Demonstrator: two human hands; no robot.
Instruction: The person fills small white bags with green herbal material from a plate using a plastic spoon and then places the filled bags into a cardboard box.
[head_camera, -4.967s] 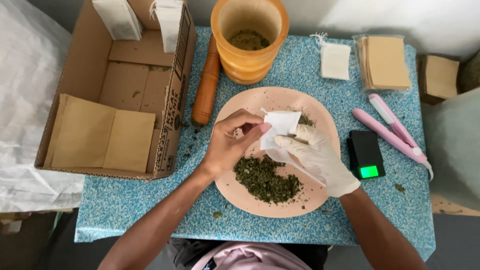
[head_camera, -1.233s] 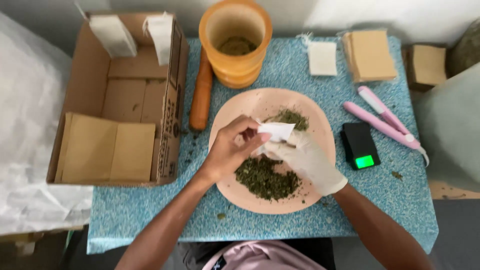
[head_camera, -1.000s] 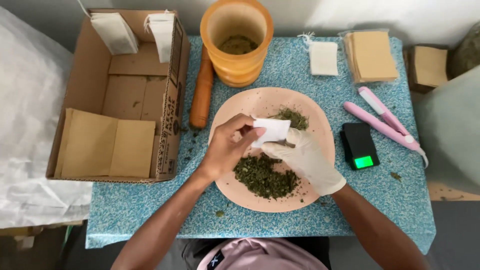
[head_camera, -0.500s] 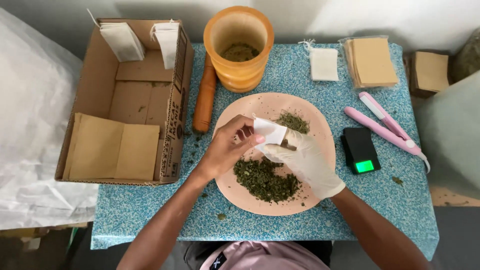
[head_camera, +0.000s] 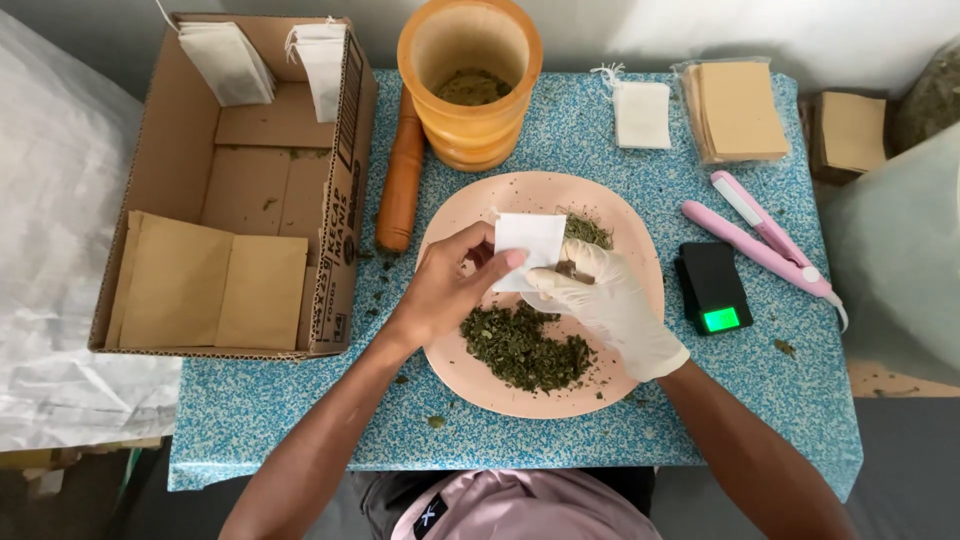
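My bare left hand (head_camera: 450, 285) pinches a small white paper sachet (head_camera: 528, 250) by its left edge, over a round pink plate (head_camera: 640, 250). My right hand (head_camera: 610, 305), in a white glove, presses its fingertips against the sachet's lower right side, with a pinch of dried green herb between them. A heap of chopped dried green herb (head_camera: 525, 345) lies on the near part of the plate, and a smaller clump (head_camera: 588, 230) lies at the far part.
An orange mortar (head_camera: 470, 80) with herb inside and a pestle (head_camera: 400, 180) stand behind the plate. A cardboard box (head_camera: 235, 190) with brown envelopes and white sachets sits left. A black pocket scale (head_camera: 712, 288), pink sealer (head_camera: 765, 240), spare sachet (head_camera: 642, 113) and brown packets (head_camera: 740, 110) lie right.
Both hands stay over the plate with the sachet. The sachet has been turned more upright, and the gloved fingers have shifted to its lower right edge. The view has drifted slightly.
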